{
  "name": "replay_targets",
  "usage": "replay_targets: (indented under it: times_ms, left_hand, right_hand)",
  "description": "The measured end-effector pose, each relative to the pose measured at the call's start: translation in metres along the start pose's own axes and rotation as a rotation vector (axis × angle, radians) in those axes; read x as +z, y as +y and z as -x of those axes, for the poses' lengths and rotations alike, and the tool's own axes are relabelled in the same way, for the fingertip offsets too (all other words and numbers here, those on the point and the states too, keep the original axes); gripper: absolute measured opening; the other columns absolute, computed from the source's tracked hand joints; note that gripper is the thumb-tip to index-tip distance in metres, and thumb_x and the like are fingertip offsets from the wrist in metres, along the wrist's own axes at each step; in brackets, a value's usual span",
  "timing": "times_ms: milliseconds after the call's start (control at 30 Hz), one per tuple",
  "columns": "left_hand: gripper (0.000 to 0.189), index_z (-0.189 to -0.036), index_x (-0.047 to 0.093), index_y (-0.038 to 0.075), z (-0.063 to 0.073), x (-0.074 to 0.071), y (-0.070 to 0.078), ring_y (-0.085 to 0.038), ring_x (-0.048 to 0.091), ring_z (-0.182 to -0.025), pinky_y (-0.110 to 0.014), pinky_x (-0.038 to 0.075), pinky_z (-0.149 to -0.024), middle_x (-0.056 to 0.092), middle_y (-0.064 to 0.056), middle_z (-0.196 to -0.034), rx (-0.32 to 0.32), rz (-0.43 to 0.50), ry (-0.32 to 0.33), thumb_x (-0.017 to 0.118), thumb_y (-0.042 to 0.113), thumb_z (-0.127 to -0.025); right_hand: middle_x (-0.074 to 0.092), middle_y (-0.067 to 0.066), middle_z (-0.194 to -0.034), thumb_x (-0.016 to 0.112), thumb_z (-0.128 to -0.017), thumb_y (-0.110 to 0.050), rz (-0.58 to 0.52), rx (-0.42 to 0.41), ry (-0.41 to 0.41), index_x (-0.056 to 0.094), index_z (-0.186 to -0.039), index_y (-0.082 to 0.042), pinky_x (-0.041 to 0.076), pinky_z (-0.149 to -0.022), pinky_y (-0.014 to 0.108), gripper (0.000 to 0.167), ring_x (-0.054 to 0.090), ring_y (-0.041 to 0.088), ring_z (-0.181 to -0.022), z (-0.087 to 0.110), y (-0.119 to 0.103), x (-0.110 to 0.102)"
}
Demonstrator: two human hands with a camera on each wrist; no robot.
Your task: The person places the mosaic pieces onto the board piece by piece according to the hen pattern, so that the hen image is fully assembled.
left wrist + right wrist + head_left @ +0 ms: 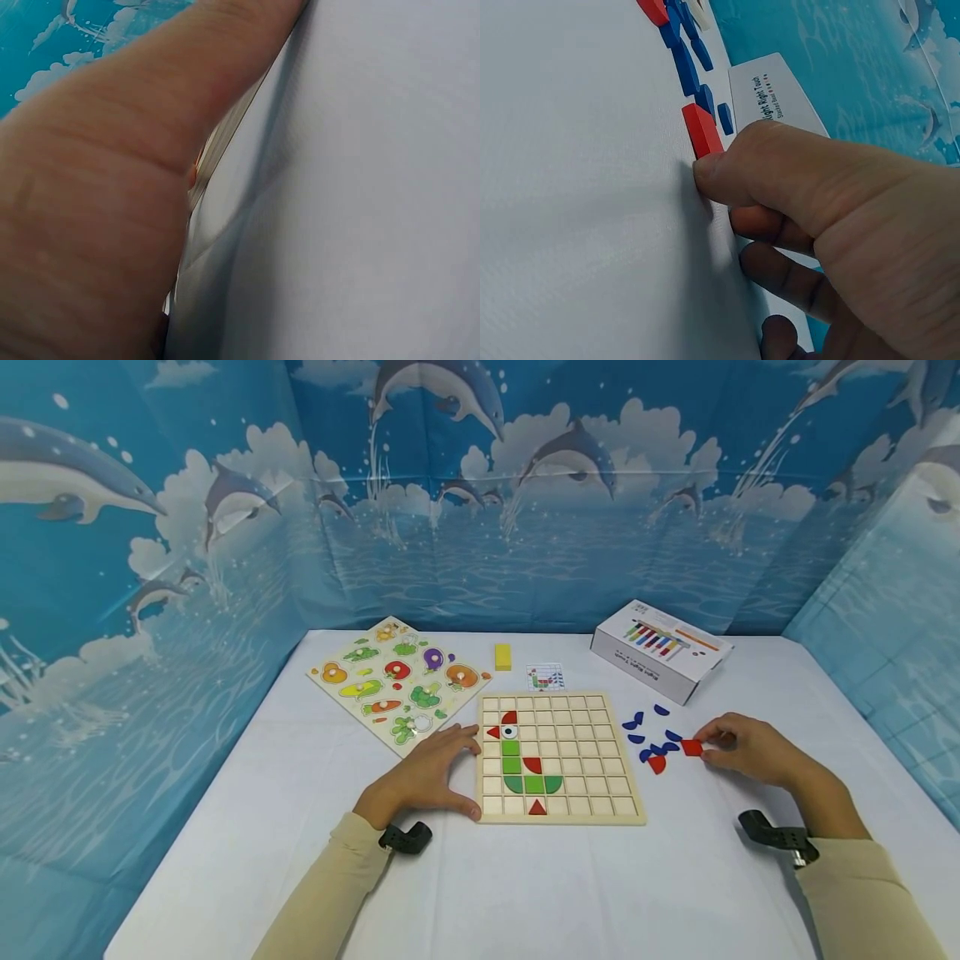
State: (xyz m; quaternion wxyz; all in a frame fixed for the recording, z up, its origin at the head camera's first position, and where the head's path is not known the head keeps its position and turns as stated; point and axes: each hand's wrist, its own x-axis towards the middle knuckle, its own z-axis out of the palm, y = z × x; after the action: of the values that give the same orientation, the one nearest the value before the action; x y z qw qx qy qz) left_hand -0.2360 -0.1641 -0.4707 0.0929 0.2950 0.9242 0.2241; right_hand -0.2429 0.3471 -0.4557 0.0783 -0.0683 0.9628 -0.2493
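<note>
A wooden grid board lies on the table with red, green and eye-marked pieces in its cells. Along its left edge rests my left hand, thumb spread from the fingers and touching near the front corner. In the left wrist view that thumb fills much of the frame and the pieces are hidden. To the right of the board, my right hand pinches a red square block between thumb and fingers. Beside it lie several blue half-round pieces and a red quarter-round piece.
Behind the board stand a white box, a small pattern card and a yellow block. A vegetable picture board lies at the back left. Dolphin-printed cloth encloses the back and sides.
</note>
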Motion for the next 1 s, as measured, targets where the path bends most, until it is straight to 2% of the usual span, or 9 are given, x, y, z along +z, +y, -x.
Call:
replay_targets:
  times_ms: [600,867,1000]
  left_hand:
    - [0.092,-0.131,0.051,0.03,0.0,0.001,-0.001,-0.017,0.012,-0.153,-0.045,0.015,-0.122,0.024,0.011,-0.165,-0.009,-0.004,0.003,0.078,0.081,-0.059]
    - [0.093,-0.131,0.051,0.03,0.001,0.001,-0.002,-0.018,0.012,-0.153,-0.047,0.015,-0.121,0.024,0.011,-0.165,-0.007,0.008,0.004,0.078,0.081,-0.058]
    - [0.093,-0.13,0.05,0.031,-0.001,0.002,-0.002,-0.017,0.012,-0.153,-0.046,0.015,-0.121,0.024,0.011,-0.165,-0.003,0.003,0.004,0.077,0.083,-0.058]
  right_hand:
    - [0.064,0.01,-0.102,0.082,-0.085,-0.019,0.009,-0.031,0.007,0.067,-0.112,0.001,0.058,-0.084,0.049,0.036,0.058,0.031,-0.096,0.003,-0.003,-0.002]
    - [0.063,0.007,-0.098,0.08,-0.084,-0.013,-0.012,-0.114,0.036,0.066,-0.108,0.0,0.058,-0.078,0.038,0.03,0.058,0.029,-0.093,-0.001,-0.013,0.002]
    - [0.063,0.005,-0.097,0.081,-0.083,-0.013,-0.008,-0.139,0.051,0.067,-0.107,-0.002,0.057,-0.077,0.037,0.029,0.057,0.028,-0.093,-0.006,-0.023,0.004]
